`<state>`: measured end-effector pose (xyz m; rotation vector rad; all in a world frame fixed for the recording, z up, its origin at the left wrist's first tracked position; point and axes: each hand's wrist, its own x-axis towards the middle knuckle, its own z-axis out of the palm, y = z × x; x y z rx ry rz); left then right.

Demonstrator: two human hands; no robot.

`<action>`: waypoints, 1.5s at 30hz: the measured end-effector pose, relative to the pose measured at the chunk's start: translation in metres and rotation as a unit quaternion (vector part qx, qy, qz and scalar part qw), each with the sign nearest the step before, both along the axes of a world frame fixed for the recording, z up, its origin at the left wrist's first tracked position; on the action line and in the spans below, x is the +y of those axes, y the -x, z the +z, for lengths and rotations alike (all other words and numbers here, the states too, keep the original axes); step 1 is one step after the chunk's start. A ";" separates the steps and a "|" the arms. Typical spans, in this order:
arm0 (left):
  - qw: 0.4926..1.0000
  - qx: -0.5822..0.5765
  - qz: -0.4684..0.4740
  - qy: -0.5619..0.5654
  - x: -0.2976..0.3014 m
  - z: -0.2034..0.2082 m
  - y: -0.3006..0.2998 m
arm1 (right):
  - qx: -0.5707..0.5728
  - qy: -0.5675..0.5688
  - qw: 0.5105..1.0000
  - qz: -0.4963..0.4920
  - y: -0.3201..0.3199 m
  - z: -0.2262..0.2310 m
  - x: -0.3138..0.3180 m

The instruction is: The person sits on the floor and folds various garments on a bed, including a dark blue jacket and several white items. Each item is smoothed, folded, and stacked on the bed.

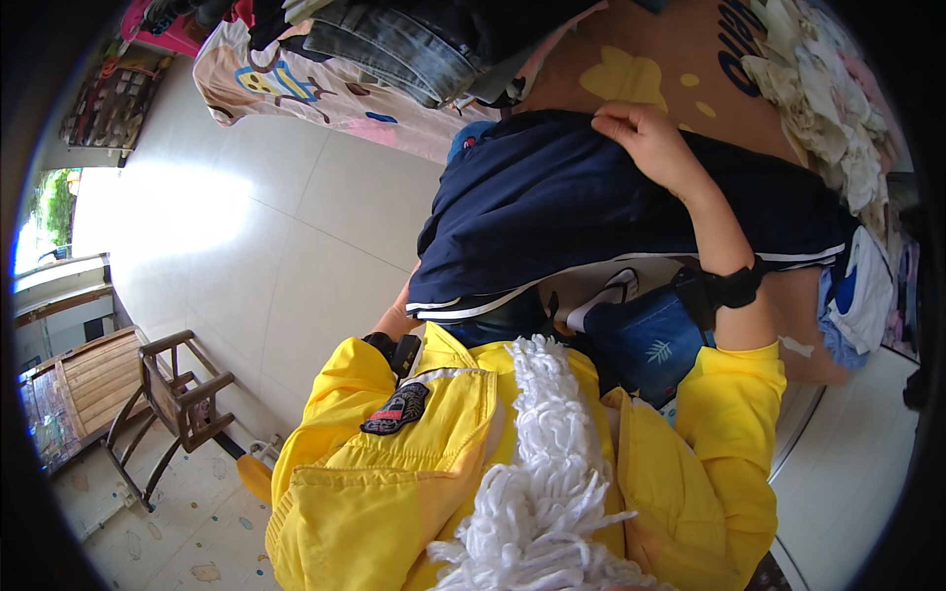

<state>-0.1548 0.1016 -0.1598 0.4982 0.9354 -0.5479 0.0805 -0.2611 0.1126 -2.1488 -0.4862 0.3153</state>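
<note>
A dark navy garment with white stripes (pixel 572 212) lies spread over the edge of a bed. My right hand (pixel 645 138) rests on its far edge, fingers curled and pinching the fabric. My left hand (pixel 396 317) is mostly hidden under the garment's near hem, only the wrist and a black wrist strap showing. Both arms wear yellow sleeves, and a white fringed scarf (pixel 537 473) hangs down my front.
The bed has a brown sheet with yellow shapes (pixel 650 59). Folded jeans (pixel 404 39) lie at its far end, and pale clothes are piled at the right (pixel 828 108). A wooden chair (pixel 172 394) stands on the tiled floor at the left.
</note>
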 end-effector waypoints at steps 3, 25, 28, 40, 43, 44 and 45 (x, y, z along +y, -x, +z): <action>1.000 -0.022 0.014 -0.011 0.005 0.003 0.001 | -0.085 0.098 0.991 0.009 -0.016 0.000 -0.011; 0.940 -0.316 0.102 -0.080 0.091 0.115 0.031 | -0.271 0.077 0.959 0.028 -0.019 -0.012 -0.029; 0.908 -0.393 0.115 -0.088 0.104 0.129 0.027 | -0.065 0.007 0.997 0.052 -0.017 -0.001 -0.047; 0.899 -0.347 0.149 -0.221 0.159 0.156 0.011 | -0.011 0.058 0.996 0.069 -0.016 0.004 -0.054; 0.917 -0.334 0.125 -0.178 0.154 0.148 0.010 | -0.148 0.045 0.988 0.014 -0.022 -0.004 -0.046; 0.924 -0.331 0.114 -0.155 0.154 0.148 0.010 | -0.211 0.057 0.976 -0.013 -0.021 -0.008 -0.041; 0.923 -0.329 0.114 -0.163 0.155 0.148 0.010 | -0.240 0.080 0.966 -0.054 -0.017 -0.010 -0.034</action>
